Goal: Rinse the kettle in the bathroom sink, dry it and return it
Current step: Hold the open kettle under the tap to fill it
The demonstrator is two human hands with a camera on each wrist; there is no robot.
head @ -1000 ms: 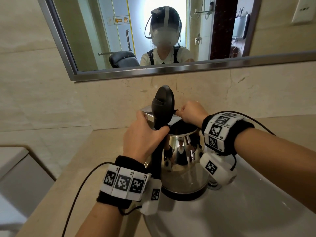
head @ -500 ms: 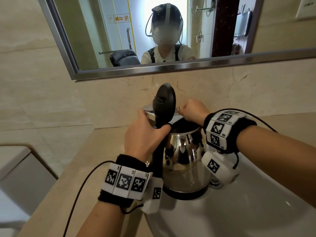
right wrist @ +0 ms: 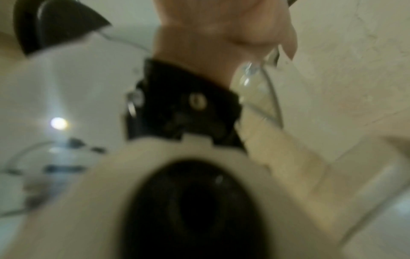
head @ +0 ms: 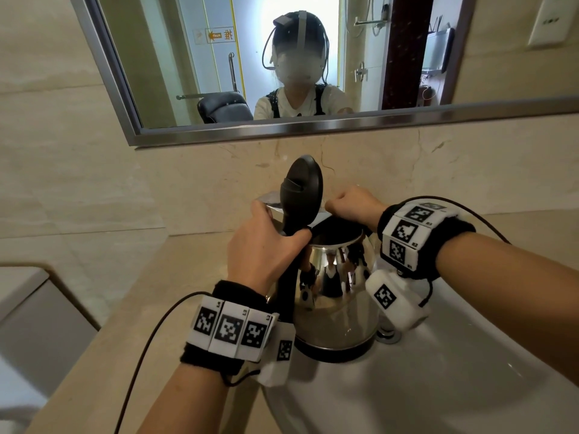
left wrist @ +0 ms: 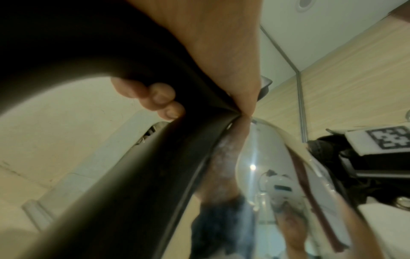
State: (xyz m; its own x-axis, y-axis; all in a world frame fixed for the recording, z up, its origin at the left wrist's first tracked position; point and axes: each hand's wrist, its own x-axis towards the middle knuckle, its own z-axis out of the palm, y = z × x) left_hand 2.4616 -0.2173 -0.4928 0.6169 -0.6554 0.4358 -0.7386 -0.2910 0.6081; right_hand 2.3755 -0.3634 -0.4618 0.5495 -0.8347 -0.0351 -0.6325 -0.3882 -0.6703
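Note:
A shiny steel kettle (head: 338,296) with a black base hangs upright over the left rim of the white sink (head: 438,386). Its black lid (head: 302,189) stands open. My left hand (head: 263,249) grips the black handle (left wrist: 137,175), with the fingertips (left wrist: 164,99) wrapped round it. A flat chrome tap (head: 272,203) reaches over the kettle's mouth from behind. My right hand (head: 352,206) is curled on the tap's handle at the kettle's far rim. The right wrist view is blurred; it shows that hand (right wrist: 221,26) from below, and no water is visible.
A beige stone counter (head: 131,324) surrounds the sink, with a wall close behind it. A framed mirror (head: 282,57) hangs above and a wall socket (head: 551,20) sits at top right. A white fixture (head: 22,296) stands low on the left.

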